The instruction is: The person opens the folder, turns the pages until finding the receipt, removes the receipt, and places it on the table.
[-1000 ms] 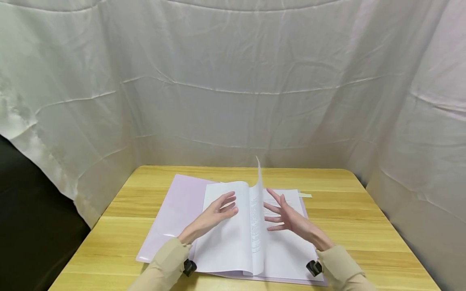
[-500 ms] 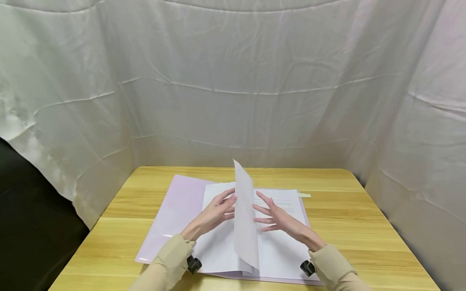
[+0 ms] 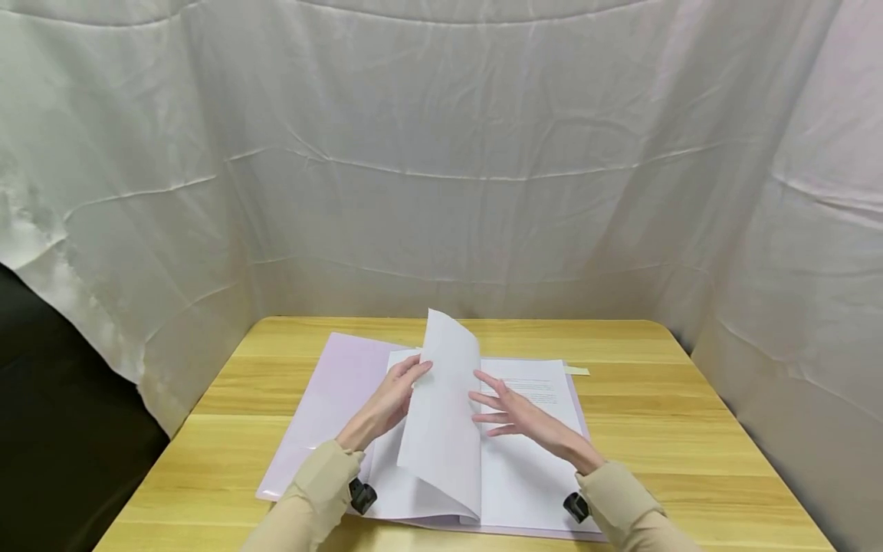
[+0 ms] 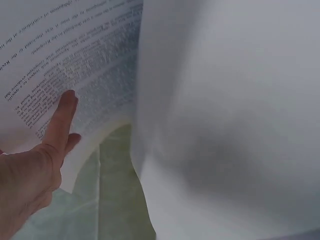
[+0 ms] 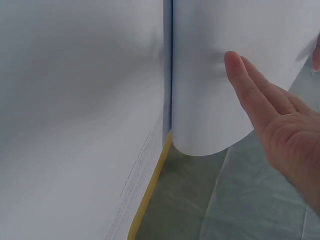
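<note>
In the head view a lilac folder (image 3: 324,414) lies open with white printed sheets inside. One sheet of paper (image 3: 441,414) stands raised at the middle, curving over to the left. My left hand (image 3: 386,402) pinches its left edge, thumb on the blank front face and fingers behind. The left wrist view shows those fingers (image 4: 60,120) against the printed side. My right hand (image 3: 520,418) has its fingers spread and extended, tips at the raised sheet's right part. Under it lies the right-hand page (image 3: 531,475), with lines of print near its top.
A pale tab (image 3: 576,371) sticks out at the folder's upper right. The wooden table (image 3: 690,429) carries the folder near its front edge. Grey-white cloth (image 3: 441,153) hangs behind and at the sides, with a black area (image 3: 62,429) at the left.
The standing sheet has swung from upright over to the left. My left hand has taken hold of its edge and moved left; my right hand has followed leftward, fingers still spread.
</note>
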A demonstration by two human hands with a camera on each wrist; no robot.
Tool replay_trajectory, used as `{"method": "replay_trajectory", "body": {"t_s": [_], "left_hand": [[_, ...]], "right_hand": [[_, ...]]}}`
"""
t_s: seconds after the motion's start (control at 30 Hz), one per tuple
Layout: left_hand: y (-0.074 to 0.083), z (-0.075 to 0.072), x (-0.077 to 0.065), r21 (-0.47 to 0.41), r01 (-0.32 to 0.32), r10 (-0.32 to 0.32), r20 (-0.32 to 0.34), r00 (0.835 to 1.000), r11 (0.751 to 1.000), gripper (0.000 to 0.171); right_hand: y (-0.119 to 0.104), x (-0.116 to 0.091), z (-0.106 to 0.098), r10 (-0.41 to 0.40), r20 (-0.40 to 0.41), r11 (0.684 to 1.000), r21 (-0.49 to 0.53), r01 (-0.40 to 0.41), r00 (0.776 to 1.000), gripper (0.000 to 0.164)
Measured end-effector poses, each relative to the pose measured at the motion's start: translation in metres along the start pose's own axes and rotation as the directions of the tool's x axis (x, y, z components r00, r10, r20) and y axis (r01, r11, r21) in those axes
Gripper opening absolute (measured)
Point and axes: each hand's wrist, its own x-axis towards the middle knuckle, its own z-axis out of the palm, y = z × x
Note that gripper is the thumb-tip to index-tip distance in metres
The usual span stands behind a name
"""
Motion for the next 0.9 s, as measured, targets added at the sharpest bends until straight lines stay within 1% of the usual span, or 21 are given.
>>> {"method": "replay_trajectory", "body": {"t_s": [0.13,0.2,0.3,0.43,0.53,0.73,0.83,0.9], "left_hand": [[-0.004,-0.009,0.003,0.030,-0.027,0.028,-0.017,0.999,0.999,0.054],[-0.007,-0.014,0.005,0.053,-0.033,0.035,-0.039,0.999,0.998,0.053],[-0.012,-0.020,0.008,0.093,-0.024,0.032,-0.093,0.995,0.995,0.057],[-0.017,-0.027,0.012,0.120,0.020,0.002,-0.179,0.984,0.993,0.066],[-0.020,-0.033,0.013,0.136,0.054,-0.023,-0.220,0.975,0.989,0.072],[-0.025,-0.044,0.014,0.192,0.090,-0.031,-0.289,0.957,0.977,0.072],[-0.027,-0.048,0.015,0.242,0.105,-0.025,-0.313,0.950,0.965,0.070],[-0.028,-0.051,0.015,0.282,0.113,-0.018,-0.319,0.948,0.953,0.070]], "right_hand": [[0.002,0.002,-0.001,-0.015,-0.011,1.000,-0.014,0.014,1.000,0.066],[0.002,0.003,-0.002,-0.017,-0.018,1.000,-0.022,0.017,1.000,0.066],[0.004,0.005,-0.004,-0.012,-0.028,0.999,-0.031,0.011,1.000,0.065],[0.007,0.006,-0.010,-0.008,-0.053,0.999,-0.048,0.005,0.999,0.062],[0.012,0.006,-0.016,-0.010,-0.087,0.996,-0.085,0.002,0.996,0.059],[0.021,0.006,-0.031,-0.033,-0.146,0.988,-0.153,0.010,0.989,0.056],[0.025,0.005,-0.039,-0.036,-0.170,0.985,-0.170,0.007,0.985,0.055],[0.027,0.005,-0.045,-0.030,-0.194,0.984,-0.178,-0.005,0.981,0.054]]}}
